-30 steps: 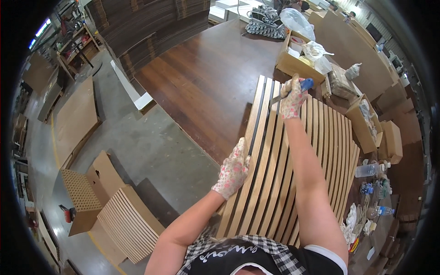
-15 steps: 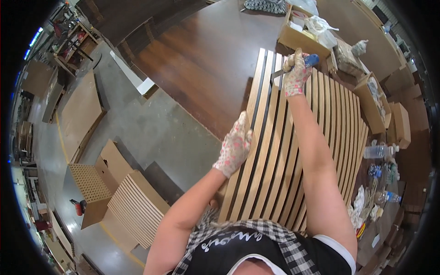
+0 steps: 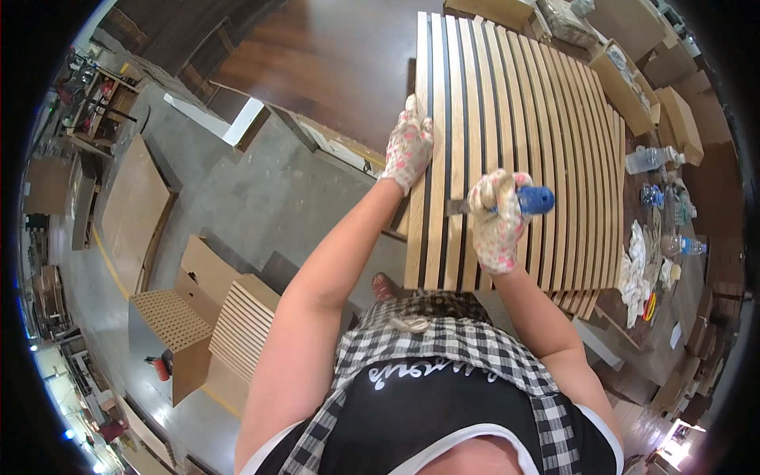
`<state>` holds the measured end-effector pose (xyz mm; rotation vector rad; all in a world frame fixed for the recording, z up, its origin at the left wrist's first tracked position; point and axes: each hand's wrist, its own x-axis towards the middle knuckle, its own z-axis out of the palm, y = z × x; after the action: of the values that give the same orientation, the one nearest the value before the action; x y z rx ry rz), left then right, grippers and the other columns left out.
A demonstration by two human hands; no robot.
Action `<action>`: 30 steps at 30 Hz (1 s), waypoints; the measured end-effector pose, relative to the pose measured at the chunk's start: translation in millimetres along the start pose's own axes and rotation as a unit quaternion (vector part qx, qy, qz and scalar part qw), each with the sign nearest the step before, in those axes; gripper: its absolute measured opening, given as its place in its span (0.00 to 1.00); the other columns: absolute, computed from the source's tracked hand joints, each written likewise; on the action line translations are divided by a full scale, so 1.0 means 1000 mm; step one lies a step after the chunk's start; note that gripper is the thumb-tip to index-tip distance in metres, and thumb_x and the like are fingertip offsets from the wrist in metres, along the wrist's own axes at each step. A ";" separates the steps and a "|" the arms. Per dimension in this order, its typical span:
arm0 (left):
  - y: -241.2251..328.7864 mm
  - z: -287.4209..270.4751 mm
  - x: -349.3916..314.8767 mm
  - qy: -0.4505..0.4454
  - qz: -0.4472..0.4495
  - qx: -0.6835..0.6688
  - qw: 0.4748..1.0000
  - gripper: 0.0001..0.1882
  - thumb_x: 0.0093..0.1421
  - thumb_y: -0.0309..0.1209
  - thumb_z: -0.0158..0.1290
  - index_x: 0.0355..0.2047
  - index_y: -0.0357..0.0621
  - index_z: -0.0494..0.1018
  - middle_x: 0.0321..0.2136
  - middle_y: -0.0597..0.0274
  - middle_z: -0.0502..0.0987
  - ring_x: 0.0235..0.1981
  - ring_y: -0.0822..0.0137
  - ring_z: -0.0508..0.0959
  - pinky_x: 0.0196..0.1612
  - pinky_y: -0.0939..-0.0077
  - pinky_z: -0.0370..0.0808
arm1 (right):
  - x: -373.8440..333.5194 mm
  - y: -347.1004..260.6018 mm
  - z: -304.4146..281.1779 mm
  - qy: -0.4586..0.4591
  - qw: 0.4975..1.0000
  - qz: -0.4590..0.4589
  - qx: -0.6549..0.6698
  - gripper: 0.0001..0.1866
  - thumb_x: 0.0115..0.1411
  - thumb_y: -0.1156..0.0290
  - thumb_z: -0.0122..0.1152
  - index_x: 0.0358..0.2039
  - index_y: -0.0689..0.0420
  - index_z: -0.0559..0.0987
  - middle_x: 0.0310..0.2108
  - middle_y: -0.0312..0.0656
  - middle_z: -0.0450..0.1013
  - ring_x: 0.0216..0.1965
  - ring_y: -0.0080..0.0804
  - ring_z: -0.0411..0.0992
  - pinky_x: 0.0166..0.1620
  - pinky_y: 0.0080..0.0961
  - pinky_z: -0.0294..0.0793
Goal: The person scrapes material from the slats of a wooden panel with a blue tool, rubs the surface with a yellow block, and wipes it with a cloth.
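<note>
A slatted wood panel, pale slats with dark grooves between them, lies before me on a brown table. My right hand, in a floral-patterned glove, is closed round the blue handle of a putty knife. Its short flat blade points left over the slats near the panel's close end; whether it touches them I cannot tell. My left hand, gloved likewise, lies against the panel's left edge with fingers stretched out and thumb apart.
Right of the panel are plastic bottles, white rags and open cardboard boxes. The brown tabletop extends beyond on the far left. On the floor at left stand a cardboard box with slatted pieces and a red fire extinguisher.
My right hand has come from the panel's far end to its near end with the putty knife. The left hand stays at the left edge. The view has shifted, showing more of my apron.
</note>
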<state>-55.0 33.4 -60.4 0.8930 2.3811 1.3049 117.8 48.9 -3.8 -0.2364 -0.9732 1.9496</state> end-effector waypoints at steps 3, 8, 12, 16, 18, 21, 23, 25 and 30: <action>-0.002 0.002 0.000 0.002 0.005 0.014 1.000 0.31 0.66 0.39 0.41 0.65 0.37 0.51 0.58 0.38 0.63 0.59 0.44 0.65 0.61 0.59 0.62 | -0.050 -0.013 0.002 -0.016 1.000 -0.001 -0.021 0.05 0.66 0.72 0.51 0.31 0.50 0.68 0.18 0.33 0.61 0.17 0.20 0.57 0.19 0.19 0.58; -0.002 0.003 0.004 0.016 0.017 0.038 0.999 0.30 0.65 0.38 0.42 0.64 0.39 0.53 0.52 0.39 0.69 0.48 0.43 0.75 0.52 0.55 0.71 | -0.098 -0.028 0.011 -0.014 0.997 0.009 -0.081 0.05 0.66 0.69 0.52 0.32 0.51 0.67 0.19 0.33 0.60 0.18 0.20 0.59 0.20 0.18 0.60; -0.001 0.002 0.007 -0.003 0.002 0.022 1.000 0.29 0.66 0.39 0.42 0.63 0.37 0.55 0.55 0.39 0.67 0.54 0.44 0.71 0.57 0.59 0.68 | -0.105 -0.036 0.017 0.009 0.997 0.033 -0.070 0.05 0.65 0.69 0.54 0.32 0.51 0.68 0.19 0.32 0.61 0.18 0.18 0.60 0.19 0.17 0.60; -0.001 0.003 0.005 -0.006 -0.004 0.016 1.000 0.28 0.66 0.38 0.42 0.63 0.37 0.55 0.55 0.39 0.67 0.53 0.45 0.71 0.56 0.59 0.68 | -0.104 -0.031 0.009 0.034 0.997 0.008 -0.073 0.07 0.65 0.69 0.55 0.29 0.49 0.69 0.18 0.31 0.59 0.16 0.17 0.57 0.18 0.17 0.58; -0.002 0.004 0.005 0.005 0.005 0.029 1.000 0.29 0.65 0.39 0.41 0.63 0.38 0.55 0.54 0.41 0.68 0.51 0.45 0.73 0.54 0.57 0.70 | -0.097 -0.018 0.002 -0.011 0.998 0.029 -0.058 0.03 0.64 0.70 0.56 0.32 0.49 0.71 0.19 0.31 0.62 0.16 0.17 0.58 0.17 0.16 0.58; -0.004 0.005 0.006 0.020 0.013 0.029 0.999 0.30 0.65 0.40 0.41 0.63 0.39 0.55 0.53 0.42 0.69 0.50 0.45 0.74 0.53 0.56 0.70 | -0.078 0.004 -0.007 -0.082 0.985 0.069 0.132 0.23 0.51 0.57 0.68 0.38 0.60 0.71 0.28 0.41 0.69 0.27 0.24 0.69 0.25 0.17 0.70; -0.006 0.006 0.006 0.022 0.016 0.026 0.999 0.30 0.64 0.40 0.41 0.63 0.39 0.55 0.53 0.41 0.69 0.50 0.45 0.74 0.54 0.56 0.70 | -0.056 0.019 -0.005 -0.056 0.997 0.044 0.026 0.20 0.53 0.60 0.67 0.37 0.59 0.71 0.29 0.43 0.71 0.25 0.27 0.70 0.24 0.17 0.70; -0.007 0.007 0.007 0.021 0.021 0.022 0.999 0.30 0.64 0.39 0.42 0.63 0.39 0.55 0.53 0.41 0.69 0.50 0.45 0.73 0.54 0.57 0.70 | -0.029 0.029 0.001 -0.082 0.973 -0.061 -0.205 0.13 0.56 0.63 0.66 0.32 0.56 0.73 0.25 0.40 0.72 0.20 0.26 0.70 0.23 0.20 0.70; -0.007 0.007 0.008 0.008 0.024 0.018 1.000 0.31 0.64 0.39 0.43 0.64 0.39 0.53 0.53 0.41 0.69 0.50 0.45 0.74 0.54 0.57 0.70 | -0.037 0.019 0.025 -0.059 0.950 -0.132 -0.275 0.15 0.53 0.64 0.69 0.35 0.57 0.74 0.29 0.38 0.72 0.27 0.26 0.72 0.29 0.24 0.73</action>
<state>-60.4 39.6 -69.8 0.9584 2.4170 1.2963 113.2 0.7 -8.1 -0.2879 -1.5375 1.4299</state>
